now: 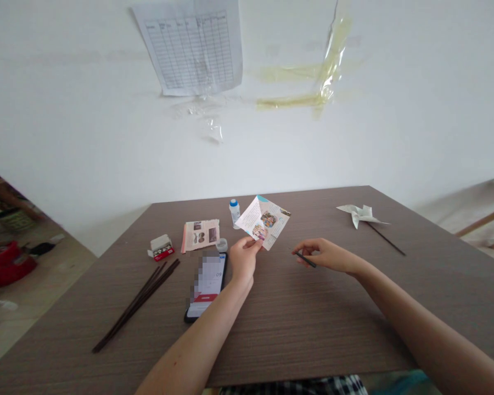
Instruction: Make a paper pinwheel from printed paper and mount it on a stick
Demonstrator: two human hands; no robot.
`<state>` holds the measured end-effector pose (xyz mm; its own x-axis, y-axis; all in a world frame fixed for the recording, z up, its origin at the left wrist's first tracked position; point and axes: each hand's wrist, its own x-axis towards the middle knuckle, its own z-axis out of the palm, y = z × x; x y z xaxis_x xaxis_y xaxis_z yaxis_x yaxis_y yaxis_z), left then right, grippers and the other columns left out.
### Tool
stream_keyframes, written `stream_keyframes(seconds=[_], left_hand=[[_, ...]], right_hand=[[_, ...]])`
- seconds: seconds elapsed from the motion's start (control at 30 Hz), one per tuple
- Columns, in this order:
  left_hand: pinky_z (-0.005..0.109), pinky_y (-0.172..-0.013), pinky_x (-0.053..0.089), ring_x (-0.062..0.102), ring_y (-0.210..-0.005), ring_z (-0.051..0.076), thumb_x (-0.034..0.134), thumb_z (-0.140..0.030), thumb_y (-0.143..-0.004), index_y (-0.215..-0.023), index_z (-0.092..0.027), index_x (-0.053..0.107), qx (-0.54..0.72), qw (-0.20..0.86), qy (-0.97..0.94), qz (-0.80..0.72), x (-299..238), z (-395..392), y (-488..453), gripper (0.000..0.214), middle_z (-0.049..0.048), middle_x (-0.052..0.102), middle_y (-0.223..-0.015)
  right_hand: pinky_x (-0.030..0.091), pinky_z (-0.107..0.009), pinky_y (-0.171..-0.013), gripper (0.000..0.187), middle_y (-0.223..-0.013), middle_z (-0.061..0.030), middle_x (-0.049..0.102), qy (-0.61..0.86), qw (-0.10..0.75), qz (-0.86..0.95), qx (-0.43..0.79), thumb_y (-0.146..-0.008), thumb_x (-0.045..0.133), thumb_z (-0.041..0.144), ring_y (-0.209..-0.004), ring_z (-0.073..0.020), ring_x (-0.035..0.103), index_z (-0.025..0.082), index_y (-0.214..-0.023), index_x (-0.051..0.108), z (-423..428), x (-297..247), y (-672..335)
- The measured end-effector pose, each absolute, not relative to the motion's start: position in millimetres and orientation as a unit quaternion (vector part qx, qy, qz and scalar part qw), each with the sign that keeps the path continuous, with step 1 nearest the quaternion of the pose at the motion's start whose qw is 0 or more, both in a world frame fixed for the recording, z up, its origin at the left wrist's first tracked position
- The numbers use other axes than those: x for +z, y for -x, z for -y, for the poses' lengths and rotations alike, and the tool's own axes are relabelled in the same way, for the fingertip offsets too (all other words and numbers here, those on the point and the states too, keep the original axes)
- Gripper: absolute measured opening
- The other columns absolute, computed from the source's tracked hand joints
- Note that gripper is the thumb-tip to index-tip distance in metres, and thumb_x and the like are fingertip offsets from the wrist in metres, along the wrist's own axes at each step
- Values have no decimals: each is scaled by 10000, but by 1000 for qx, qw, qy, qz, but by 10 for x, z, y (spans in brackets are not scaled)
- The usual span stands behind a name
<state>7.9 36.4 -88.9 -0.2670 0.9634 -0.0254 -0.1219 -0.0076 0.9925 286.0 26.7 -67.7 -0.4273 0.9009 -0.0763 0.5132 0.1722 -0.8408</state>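
My left hand pinches the lower corner of a folded printed paper and holds it tilted above the brown table. To its right, my right hand rests on the table, fingers closed on a short dark stick that points left toward the paper. A small glue bottle with a blue cap stands just behind the paper, and its cap lies near my left hand.
A phone lies left of my forearm. Several long dark sticks, a small red and white box, a printed paper piece and a white paper pinwheel on a stick are also on the table.
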Motion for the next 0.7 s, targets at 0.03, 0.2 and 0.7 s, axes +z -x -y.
stream_keyframes(seconds=[0.03, 0.2, 0.7], left_hand=[[417, -899, 735, 913, -841, 305, 1127, -241, -772, -787, -237, 888, 592, 467, -386, -532, -884, -365, -69, 239, 55, 918, -819], [441, -946, 761, 937, -893, 317, 1098, -141, -761, -789, -228, 907, 589, 495, -364, -525, -853, -340, -47, 212, 60, 923, -816], [307, -779, 588, 885, -854, 260, 1146, -213, -718, -800, -224, 882, 573, 497, -349, -550, -830, -336, 45, 277, 48, 908, -837]], right_hand=[[625, -423, -856, 556, -800, -27, 825, 485, 227, 730, 425, -959, 965, 690, -781, -260, 736, 201, -1223, 978, -268, -688, -2851], [647, -438, -903, 565, -819, -29, 846, 495, 228, 729, 414, -972, 963, 699, -803, -265, 753, 203, -1243, 983, -254, -704, -2823], [632, -418, -848, 438, -802, -19, 820, 512, 246, 714, 410, -977, 961, 589, -800, -270, 768, 216, -1206, 963, -259, -761, -2679]])
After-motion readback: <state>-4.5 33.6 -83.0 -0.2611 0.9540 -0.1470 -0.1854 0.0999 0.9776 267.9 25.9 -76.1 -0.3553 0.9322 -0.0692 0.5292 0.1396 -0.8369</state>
